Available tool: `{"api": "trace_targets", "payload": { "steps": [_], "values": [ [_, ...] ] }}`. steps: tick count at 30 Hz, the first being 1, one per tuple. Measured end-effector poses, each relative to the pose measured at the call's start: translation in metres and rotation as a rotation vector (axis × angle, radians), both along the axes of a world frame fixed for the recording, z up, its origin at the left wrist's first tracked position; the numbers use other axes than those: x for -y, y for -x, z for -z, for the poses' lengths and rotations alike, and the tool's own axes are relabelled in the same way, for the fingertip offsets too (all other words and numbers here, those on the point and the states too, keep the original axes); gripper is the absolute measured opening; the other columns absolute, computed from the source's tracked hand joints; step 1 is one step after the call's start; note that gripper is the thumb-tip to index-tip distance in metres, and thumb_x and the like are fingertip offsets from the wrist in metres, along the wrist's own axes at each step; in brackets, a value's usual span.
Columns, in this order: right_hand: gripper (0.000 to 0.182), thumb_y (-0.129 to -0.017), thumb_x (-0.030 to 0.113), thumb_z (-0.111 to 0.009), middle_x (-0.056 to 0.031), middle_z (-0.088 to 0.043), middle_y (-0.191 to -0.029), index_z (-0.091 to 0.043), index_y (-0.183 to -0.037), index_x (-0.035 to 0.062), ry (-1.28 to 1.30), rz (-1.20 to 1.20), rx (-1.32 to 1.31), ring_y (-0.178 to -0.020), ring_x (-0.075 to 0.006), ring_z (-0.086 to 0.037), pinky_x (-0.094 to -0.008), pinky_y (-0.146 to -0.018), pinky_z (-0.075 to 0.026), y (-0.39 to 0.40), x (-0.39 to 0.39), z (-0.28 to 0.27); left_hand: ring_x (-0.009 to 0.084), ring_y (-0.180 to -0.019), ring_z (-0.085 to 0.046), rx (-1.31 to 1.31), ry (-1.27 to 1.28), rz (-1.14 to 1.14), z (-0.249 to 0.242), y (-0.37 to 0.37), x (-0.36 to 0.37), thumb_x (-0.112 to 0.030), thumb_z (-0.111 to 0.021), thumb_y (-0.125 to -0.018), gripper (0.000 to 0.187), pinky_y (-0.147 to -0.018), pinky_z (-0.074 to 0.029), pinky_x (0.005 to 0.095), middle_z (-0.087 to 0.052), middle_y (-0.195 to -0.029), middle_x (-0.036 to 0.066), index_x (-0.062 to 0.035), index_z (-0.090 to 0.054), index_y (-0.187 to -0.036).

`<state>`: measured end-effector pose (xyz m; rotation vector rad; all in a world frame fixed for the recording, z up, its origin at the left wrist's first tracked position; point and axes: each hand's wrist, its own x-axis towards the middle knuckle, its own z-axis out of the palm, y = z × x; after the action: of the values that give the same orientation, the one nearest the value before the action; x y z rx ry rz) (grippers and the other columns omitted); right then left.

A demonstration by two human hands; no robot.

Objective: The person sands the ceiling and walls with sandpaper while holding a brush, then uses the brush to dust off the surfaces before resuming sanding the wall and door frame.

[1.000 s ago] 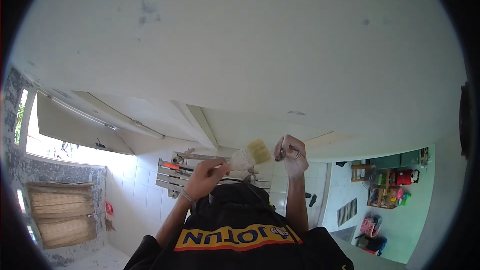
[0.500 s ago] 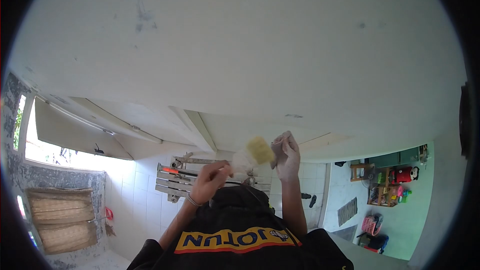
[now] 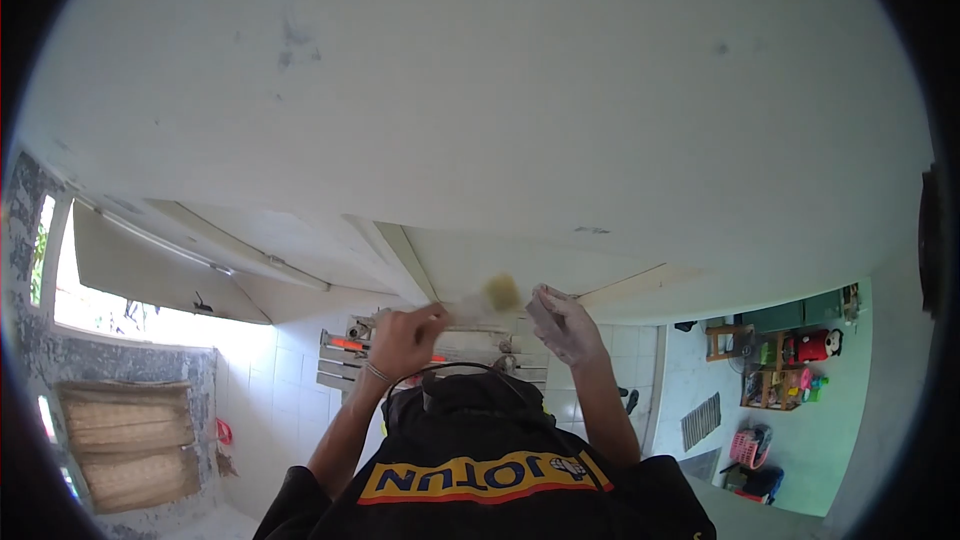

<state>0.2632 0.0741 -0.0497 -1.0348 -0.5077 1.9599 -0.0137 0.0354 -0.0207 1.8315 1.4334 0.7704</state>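
My left hand is closed, its fingers curled around the near end of a blurred, see-through whitish piece with a yellow block at its far end; I cannot tell what kind of thing this is. Whitish dust covers my right hand. Its thumb and fingers pinch a thin grey flat piece, which looks like a folded sheet. The yellow block hangs between the two hands, close to the left of the grey piece. Both hands are raised in front of my black shirt.
A broad white surface with grey smudges spreads overhead. Below my hands stands a ladder-like frame with slats. Left are a window and a brown curtain. Right, shelves, a pink basket and a striped mat.
The yellow block has moved slightly left and looks smaller. My left hand has shifted a little left and up. My right hand has turned, tilting the grey piece toward the left.
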Motion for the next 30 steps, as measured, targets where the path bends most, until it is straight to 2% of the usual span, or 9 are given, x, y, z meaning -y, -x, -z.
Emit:
{"api": "trace_targets", "payload": {
  "steps": [2,9,12,14,15,18,21,24,30],
  "values": [
    [0.017,-0.102,0.022,-0.049,0.0009,-0.06,-0.079,-0.057,-0.098,0.0071,-0.047,-0.195,-0.221,-0.062,-0.0036,-0.059,-0.0179,-0.048,-0.049,-0.017,0.0,-0.011,0.0319,-0.049,-0.055,-0.118,-0.034,-0.079,-0.003,0.012,-0.005,-0.015,-0.059,-0.089,0.012,-0.048,-0.041,0.0384,-0.053,-0.054,0.015,-0.0063,-0.067,-0.089],
    [0.015,-0.098,0.023,-0.058,0.001,-0.058,-0.072,-0.057,-0.102,0.0079,0.19,-0.045,-0.092,-0.05,-0.0065,-0.055,-0.0221,-0.042,-0.046,0.007,0.007,-0.007,0.0348,-0.055,-0.058,-0.142,-0.224,0.084,-0.02,0.006,-0.005,-0.004,-0.061,-0.083,0.008,-0.05,-0.044,0.0366,-0.057,-0.062,0.014,-0.004,-0.066,-0.088],
    [0.013,-0.098,0.02,-0.058,-0.0003,-0.06,-0.074,-0.059,-0.097,0.0068,-0.122,-0.033,0.086,-0.051,-0.0082,-0.055,-0.0244,-0.042,-0.045,0.004,0.008,-0.013,0.0311,-0.05,-0.059,-0.132,-0.088,-0.069,-0.037,0.02,-0.006,-0.01,-0.062,-0.082,0.007,-0.047,-0.044,0.0376,-0.057,-0.056,0.012,-0.0092,-0.065,-0.089],
    [0.015,-0.099,0.01,-0.054,-0.001,-0.063,-0.087,-0.062,-0.088,0.002,-0.253,-0.004,0.347,-0.079,-0.0085,-0.058,-0.0236,-0.077,-0.047,0.004,0.01,-0.023,0.0316,-0.051,-0.059,-0.046,-0.154,0.022,-0.037,0.013,0.005,-0.011,-0.063,-0.083,0.005,-0.047,-0.044,0.0395,-0.058,-0.055,0.011,-0.0094,-0.065,-0.087],
    [0.015,-0.099,0.01,-0.054,-0.001,-0.063,-0.087,-0.062,-0.088,0.002,-0.251,-0.008,0.347,-0.079,-0.0085,-0.058,-0.0236,-0.077,-0.047,0.005,0.011,-0.026,0.0322,-0.051,-0.059,-0.105,-0.2,0.1,-0.042,0.001,0.011,-0.012,-0.063,-0.083,0.004,-0.047,-0.044,0.0406,-0.058,-0.055,0.011,-0.0089,-0.064,-0.087],
    [0.012,-0.097,0.005,-0.055,-0.006,-0.067,-0.097,-0.065,-0.096,-0.0016,-0.399,-0.089,0.451,-0.086,-0.0099,-0.06,-0.0245,-0.081,-0.047,0.009,0.011,-0.033,0.0343,-0.053,-0.06,-0.218,-0.219,0.16,-0.029,-0.004,0.01,-0.014,-0.064,-0.084,0.007,-0.049,-0.044,0.0438,-0.059,-0.056,0.012,-0.0082,-0.063,-0.087],
    [0.016,-0.095,0.001,-0.055,-0.0087,-0.068,-0.106,-0.066,-0.106,-0.0035,-0.431,-0.13,0.547,-0.089,-0.0108,-0.061,-0.0259,-0.083,-0.048,0.008,0.016,-0.042,0.0363,-0.055,-0.06,-0.303,-0.106,-0.133,-0.025,0.011,0.0,-0.013,-0.062,-0.085,0.007,-0.052,-0.046,0.0422,-0.059,-0.059,0.015,-0.0069,-0.064,-0.089],
    [0.027,-0.093,-0.003,-0.054,-0.0099,-0.069,-0.108,-0.062,-0.119,-0.002,-0.429,-0.136,0.647,-0.095,-0.0118,-0.062,-0.0271,-0.086,-0.048,0.008,0.02,-0.05,0.0369,-0.056,-0.06,-0.116,-0.154,0.021,-0.041,0.007,0.014,-0.012,-0.061,-0.085,0.007,-0.052,-0.046,0.0424,-0.059,-0.059,0.015,-0.0073,-0.064,-0.09],
    [0.056,-0.082,-0.015,-0.044,-0.0198,-0.068,-0.109,-0.046,-0.134,0.0037,-0.709,-0.216,0.859,-0.088,-0.0183,-0.066,-0.0289,-0.078,-0.05,0.016,0.026,-0.055,0.0363,-0.057,-0.061,-0.401,-0.028,-0.063,-0.033,0.0,0.011,-0.012,-0.062,-0.085,0.008,-0.052,-0.046,0.0428,-0.06,-0.061,0.015,-0.0063,-0.066,-0.089]
  ]
}}
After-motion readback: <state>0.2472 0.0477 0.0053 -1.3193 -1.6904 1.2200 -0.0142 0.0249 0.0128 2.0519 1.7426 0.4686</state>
